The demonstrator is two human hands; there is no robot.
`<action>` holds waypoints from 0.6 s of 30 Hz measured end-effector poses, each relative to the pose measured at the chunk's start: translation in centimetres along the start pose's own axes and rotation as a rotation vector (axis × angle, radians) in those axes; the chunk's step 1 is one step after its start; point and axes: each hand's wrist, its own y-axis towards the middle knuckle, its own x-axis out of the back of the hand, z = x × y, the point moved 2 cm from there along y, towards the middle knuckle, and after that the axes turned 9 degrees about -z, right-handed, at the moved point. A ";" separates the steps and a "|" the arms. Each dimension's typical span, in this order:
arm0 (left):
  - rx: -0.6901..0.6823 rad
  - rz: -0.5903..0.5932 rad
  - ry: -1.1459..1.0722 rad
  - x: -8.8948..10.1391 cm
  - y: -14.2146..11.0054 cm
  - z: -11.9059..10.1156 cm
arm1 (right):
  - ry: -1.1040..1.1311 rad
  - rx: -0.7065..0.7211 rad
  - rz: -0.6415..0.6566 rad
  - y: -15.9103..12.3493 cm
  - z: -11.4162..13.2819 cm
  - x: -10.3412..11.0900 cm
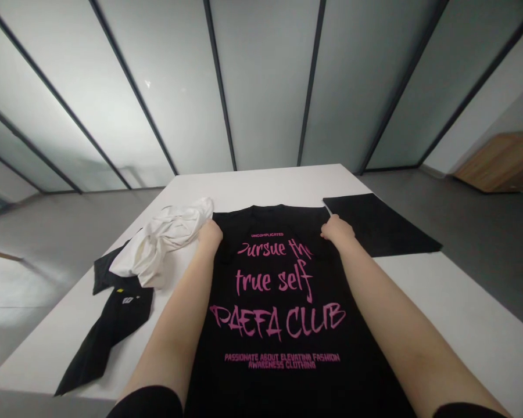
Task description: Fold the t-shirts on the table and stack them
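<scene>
A black T-shirt [283, 342] with pink lettering lies stretched out in front of me on the white table [261, 186], its neckline toward the far side. My left hand [211, 234] is closed on the shirt's left edge near the shoulder. On the opposite edge, my right hand [338, 227] pinches the fabric near the other shoulder. The sleeves do not show on the upper face. The lower end of the shirt runs out of view at the bottom.
Left of the shirt, a crumpled white garment [157, 238] lies partly over dark clothing [108, 331] with a small yellow mark. A flat black folded cloth [379, 223] rests at the right. Frosted glass panels [261, 81] stand behind the table; a wooden piece [497, 162] is at far right.
</scene>
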 end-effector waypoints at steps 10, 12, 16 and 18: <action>0.096 -0.220 -0.110 0.9 0.5 -2.2 | 0.037 -0.006 -0.195 -1.7 4.1 -0.2; 0.106 -0.242 -0.134 0.7 0.2 -2.5 | 0.041 0.009 -0.221 -2.0 4.2 -0.4; -0.026 -0.284 -0.099 0.2 -1.4 -2.7 | 0.021 0.174 -0.258 -2.5 3.8 -1.1; -0.118 -0.297 -0.054 -0.1 -2.4 -2.7 | -0.023 0.276 -0.268 -2.5 3.4 -1.5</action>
